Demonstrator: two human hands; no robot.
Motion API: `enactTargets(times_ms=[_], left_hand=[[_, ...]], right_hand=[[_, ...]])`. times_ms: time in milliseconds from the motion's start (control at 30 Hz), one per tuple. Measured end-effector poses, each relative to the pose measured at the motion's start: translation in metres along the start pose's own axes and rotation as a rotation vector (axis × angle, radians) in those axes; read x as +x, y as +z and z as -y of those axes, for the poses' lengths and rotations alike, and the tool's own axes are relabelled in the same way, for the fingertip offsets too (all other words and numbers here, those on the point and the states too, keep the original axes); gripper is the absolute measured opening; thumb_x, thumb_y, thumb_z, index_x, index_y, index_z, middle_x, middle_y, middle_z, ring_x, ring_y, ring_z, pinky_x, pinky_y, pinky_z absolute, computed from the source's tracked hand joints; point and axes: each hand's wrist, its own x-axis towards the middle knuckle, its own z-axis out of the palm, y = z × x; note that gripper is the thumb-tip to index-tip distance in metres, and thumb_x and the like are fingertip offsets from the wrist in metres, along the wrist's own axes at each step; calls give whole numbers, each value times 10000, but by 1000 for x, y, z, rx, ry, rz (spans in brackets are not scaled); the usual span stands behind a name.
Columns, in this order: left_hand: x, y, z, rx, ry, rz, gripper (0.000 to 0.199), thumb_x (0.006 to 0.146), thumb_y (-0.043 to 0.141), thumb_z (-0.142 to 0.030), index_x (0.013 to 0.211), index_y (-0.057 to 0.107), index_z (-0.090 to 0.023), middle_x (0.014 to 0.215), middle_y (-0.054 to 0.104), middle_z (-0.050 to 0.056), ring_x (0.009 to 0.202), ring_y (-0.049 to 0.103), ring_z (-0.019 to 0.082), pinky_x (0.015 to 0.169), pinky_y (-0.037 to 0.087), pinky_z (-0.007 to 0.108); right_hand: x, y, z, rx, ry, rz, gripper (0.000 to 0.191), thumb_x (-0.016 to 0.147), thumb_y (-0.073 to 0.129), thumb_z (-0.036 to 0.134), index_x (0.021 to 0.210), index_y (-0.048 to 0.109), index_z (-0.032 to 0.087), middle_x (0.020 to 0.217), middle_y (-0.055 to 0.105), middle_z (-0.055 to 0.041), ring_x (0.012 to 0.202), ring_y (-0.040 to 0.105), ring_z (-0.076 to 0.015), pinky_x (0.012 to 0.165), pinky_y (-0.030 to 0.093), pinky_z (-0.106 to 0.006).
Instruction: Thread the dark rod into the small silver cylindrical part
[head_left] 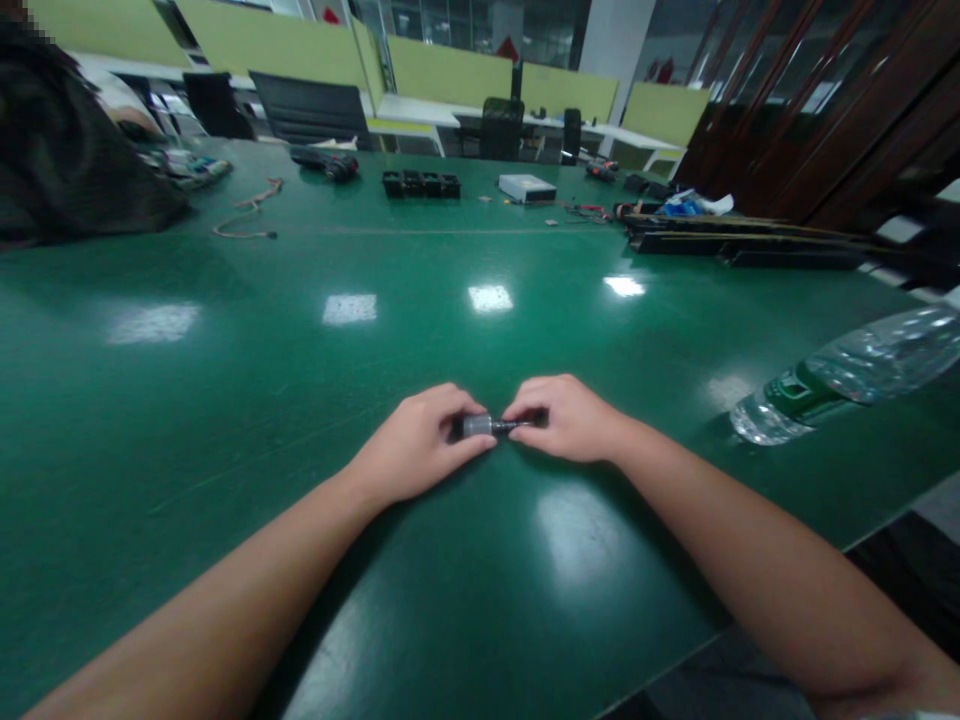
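Observation:
Between the thumb and fingers of my left hand [424,440] is a small grey cylinder with a dark threaded-looking end [478,426]; it looks like a small motor or metal fitting, too small to name surely. Its thin dark end points right, toward my right hand [559,418]. The thumb and forefinger of that hand pinch this end. Both hands rest low over the green tabletop [420,600], close together near the middle. My fingers hide part of the piece.
A clear plastic bottle with a green label [806,393] lies tilted at the right. Farther back are a row of black blocks [421,185], a grey box [527,188], a loose cable [251,208] and long dark bars [735,240]. A person in dark clothing [75,150] is at the far left.

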Motion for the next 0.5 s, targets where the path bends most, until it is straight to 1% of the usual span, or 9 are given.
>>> enactTargets(times_ms=[500], left_hand=[[0,-2,-1,-3,-8,12,289,868,655,-460,968,705,-194,835,638,18,718,570,159,715,453,286]], right_hand=[[-4,-11,-2,-4,73,41,129,785,718,162,902,770,167,865,720,-39,769,637,-133,718,463,-250]])
